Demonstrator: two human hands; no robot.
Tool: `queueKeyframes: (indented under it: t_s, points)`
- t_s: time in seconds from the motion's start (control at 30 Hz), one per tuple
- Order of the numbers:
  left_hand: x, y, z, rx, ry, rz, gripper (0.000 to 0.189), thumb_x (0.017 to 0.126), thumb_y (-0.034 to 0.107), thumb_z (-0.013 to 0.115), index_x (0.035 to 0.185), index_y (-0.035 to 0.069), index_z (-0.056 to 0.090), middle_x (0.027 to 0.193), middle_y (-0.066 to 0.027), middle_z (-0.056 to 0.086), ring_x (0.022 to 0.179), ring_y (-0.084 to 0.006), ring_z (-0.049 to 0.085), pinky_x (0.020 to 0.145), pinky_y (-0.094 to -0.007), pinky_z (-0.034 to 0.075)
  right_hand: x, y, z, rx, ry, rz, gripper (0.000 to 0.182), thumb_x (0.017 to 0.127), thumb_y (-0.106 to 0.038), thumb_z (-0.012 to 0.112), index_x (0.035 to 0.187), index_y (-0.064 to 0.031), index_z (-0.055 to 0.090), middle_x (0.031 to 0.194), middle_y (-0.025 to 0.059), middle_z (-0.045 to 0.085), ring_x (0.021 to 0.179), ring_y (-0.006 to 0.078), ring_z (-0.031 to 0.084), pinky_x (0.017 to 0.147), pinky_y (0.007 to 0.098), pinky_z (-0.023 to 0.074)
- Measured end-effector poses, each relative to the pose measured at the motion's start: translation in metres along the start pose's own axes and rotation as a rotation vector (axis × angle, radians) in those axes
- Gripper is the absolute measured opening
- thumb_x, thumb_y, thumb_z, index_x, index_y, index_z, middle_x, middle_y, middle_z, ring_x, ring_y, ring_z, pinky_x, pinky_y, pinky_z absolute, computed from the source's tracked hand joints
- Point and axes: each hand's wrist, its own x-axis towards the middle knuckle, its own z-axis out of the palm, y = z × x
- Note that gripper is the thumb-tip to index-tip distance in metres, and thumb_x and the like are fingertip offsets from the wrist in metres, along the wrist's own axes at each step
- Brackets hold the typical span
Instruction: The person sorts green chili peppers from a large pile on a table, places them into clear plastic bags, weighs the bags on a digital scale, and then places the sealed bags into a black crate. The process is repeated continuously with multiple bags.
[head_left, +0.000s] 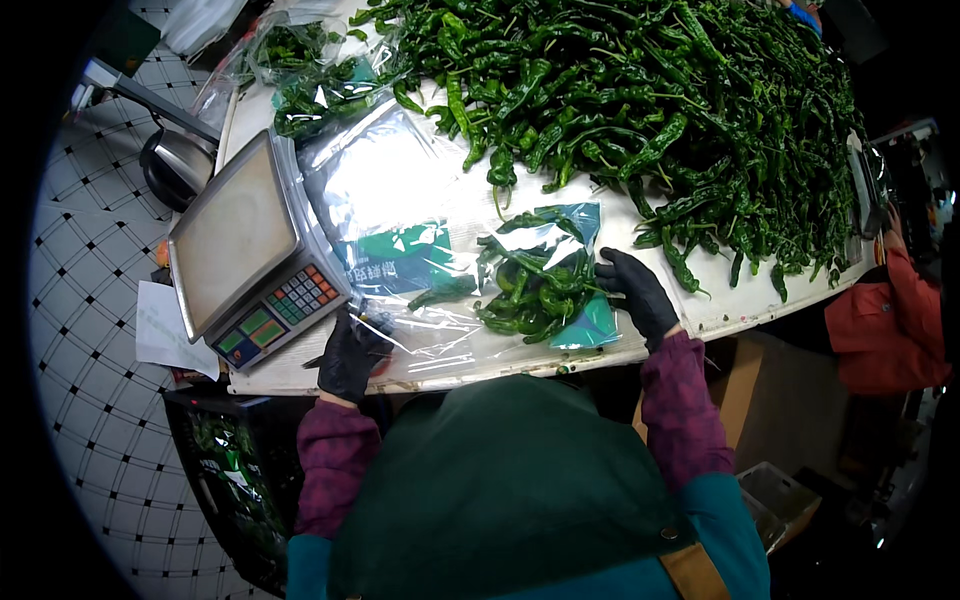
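A clear plastic bag (442, 330) with a green printed end lies on the table in front of me, and green peppers (536, 292) are bunched towards its right end. My left hand (352, 356), in a black glove, has its fingers curled on the film at the bag's left end, beside the scale; the fingertips are partly hidden by glare. My right hand (637, 289), also black-gloved, rests at the bag's right end with fingers extended against it. Flat empty bags (382, 180) with green and blue print lie just beyond, shining with glare.
A large heap of green peppers (600, 90) covers the far table. A digital scale (240, 232) stands left, with filled bags (322, 97) behind it. A kettle (176, 169) is beyond the table edge. Below left is a black crate (232, 465); a person in red (885, 330) is right.
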Motion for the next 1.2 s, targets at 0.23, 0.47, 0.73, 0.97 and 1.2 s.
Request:
queueKeyframes:
  t_s: [0.23, 0.47, 0.73, 0.97, 1.2]
  points:
    - [0.03, 0.0, 0.026, 0.494, 0.22, -0.008, 0.014, 0.083, 0.017, 0.062, 0.09, 0.007, 0.055, 0.066, -0.0019, 0.055, 0.049, -0.0092, 0.049, 0.044, -0.0212, 0.039, 0.047, -0.021, 0.018, -0.078, -0.13, 0.034, 0.026, 0.083, -0.034, 0.061, 0.087, -0.0083, 0.059, 0.07, -0.0014, 0.056, 0.059, 0.0074, 0.048, 0.055, 0.0217, 0.0376]
    - [0.0, -0.014, 0.017, 0.422, 0.21, 0.254, 0.007, 0.084, 0.013, 0.059, 0.084, 0.008, 0.054, 0.067, 0.0022, 0.05, 0.056, -0.0052, 0.047, 0.049, -0.0191, 0.038, 0.006, -0.042, 0.068, -0.06, -0.103, -0.405, 0.01, 0.086, -0.012, 0.055, 0.081, -0.0035, 0.057, 0.072, -0.0024, 0.054, 0.065, 0.0062, 0.046, 0.061, 0.0217, 0.0382]
    - [-0.018, -0.043, 0.0, 0.439, 0.22, 0.314, 0.005, 0.085, 0.003, 0.054, 0.089, 0.005, 0.054, 0.072, 0.0025, 0.051, 0.062, -0.0052, 0.047, 0.055, -0.0198, 0.038, 0.04, -0.035, 0.045, -0.498, -0.049, -0.351, 0.009, 0.088, -0.01, 0.055, 0.091, -0.0019, 0.054, 0.081, 0.001, 0.056, 0.077, 0.0111, 0.053, 0.073, 0.0243, 0.0434]
    - [-0.032, -0.049, -0.004, 0.418, 0.116, 0.249, 0.023, 0.083, 0.0, 0.057, 0.104, 0.003, 0.051, 0.086, -0.0002, 0.054, 0.075, -0.0083, 0.052, 0.065, -0.021, 0.044, 0.06, -0.004, -0.001, -0.694, 0.185, -0.258, 0.016, 0.086, -0.017, 0.058, 0.088, -0.0015, 0.056, 0.076, -0.0031, 0.055, 0.068, 0.0089, 0.046, 0.065, 0.0239, 0.0396]
    - [-0.023, -0.013, 0.011, 0.445, 0.223, 0.124, 0.043, 0.083, 0.013, 0.061, 0.12, 0.0, 0.046, 0.095, -0.005, 0.057, 0.08, -0.0103, 0.056, 0.065, -0.023, 0.046, 0.013, -0.012, 0.013, -0.383, 0.044, -0.044, 0.034, 0.087, -0.031, 0.056, 0.107, -0.0027, 0.057, 0.089, -0.001, 0.057, 0.079, 0.008, 0.053, 0.069, 0.0199, 0.0412]
